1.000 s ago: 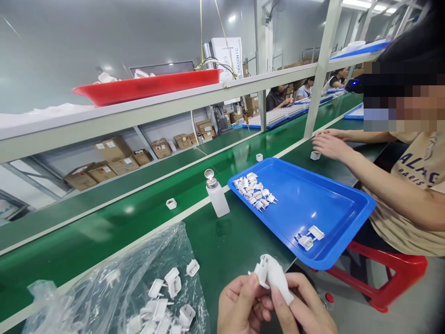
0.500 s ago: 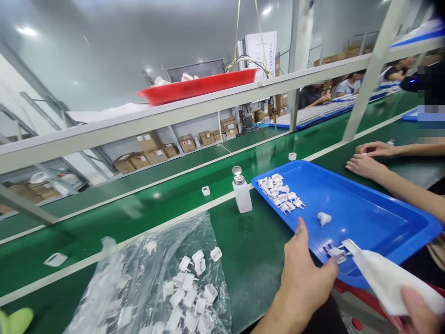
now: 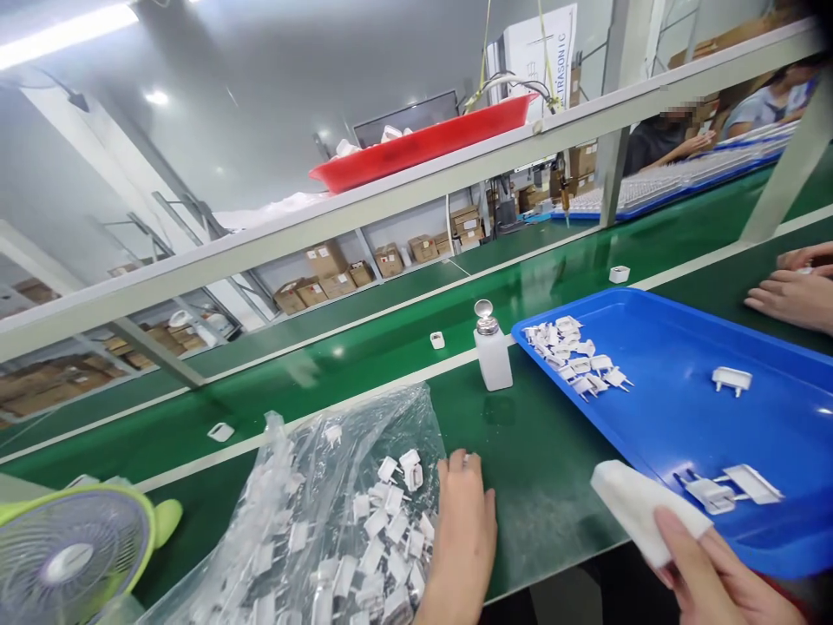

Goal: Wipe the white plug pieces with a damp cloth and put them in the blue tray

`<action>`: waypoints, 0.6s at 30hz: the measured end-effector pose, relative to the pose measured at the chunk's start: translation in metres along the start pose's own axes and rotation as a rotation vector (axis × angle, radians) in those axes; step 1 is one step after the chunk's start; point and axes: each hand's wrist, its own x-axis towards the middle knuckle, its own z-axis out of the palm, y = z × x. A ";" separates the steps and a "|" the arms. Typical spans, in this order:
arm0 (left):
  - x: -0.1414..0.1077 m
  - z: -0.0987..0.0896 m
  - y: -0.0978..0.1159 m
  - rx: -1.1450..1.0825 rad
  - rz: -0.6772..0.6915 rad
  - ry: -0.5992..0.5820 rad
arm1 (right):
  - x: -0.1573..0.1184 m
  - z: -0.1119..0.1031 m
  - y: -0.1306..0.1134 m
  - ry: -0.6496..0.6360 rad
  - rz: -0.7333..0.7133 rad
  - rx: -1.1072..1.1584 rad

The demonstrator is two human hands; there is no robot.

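Observation:
My left hand [image 3: 463, 521] is at the right edge of a clear plastic bag [image 3: 286, 486] that holds several white plug parts [image 3: 383, 529]. Its fingers are curled and pressed together; whatever they may grip is hidden. My right hand [image 3: 706, 564] pinches a folded white cloth [image 3: 651, 512] beside the near left edge of a blue tray [image 3: 677, 347]. In that tray, a cluster of white plug parts [image 3: 576, 356] lies at the far left, a single part [image 3: 731, 379] at the right, and a few more [image 3: 722, 490] near the cloth.
A white bottle [image 3: 495, 360] with an open metal lid stands left of the tray. White housings [image 3: 437, 340] sit on the green belt [image 3: 325, 347]. A green fan [image 3: 71, 555] is at lower left, a red tray [image 3: 423, 146] on the shelf. Another person's hands [image 3: 794, 291] are at right.
My left hand has moved from the blue tray to the bag's edge. My right hand and the cloth have shifted left, off the parts in the tray. The view has turned left.

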 end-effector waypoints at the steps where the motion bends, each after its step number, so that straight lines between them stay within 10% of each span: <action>1: -0.005 0.001 0.003 -0.044 0.055 -0.048 | -0.002 0.002 -0.011 0.021 0.036 0.017; 5: -0.027 -0.001 0.003 -0.309 0.188 -0.262 | 0.002 -0.003 -0.057 -0.134 0.050 -0.055; 9: -0.033 0.007 -0.008 -0.439 0.067 -0.164 | 0.006 -0.003 -0.082 -0.277 -0.212 -0.294; 18: -0.015 0.028 -0.005 -0.473 0.271 -0.121 | -0.016 0.034 -0.067 -0.576 -0.925 -0.599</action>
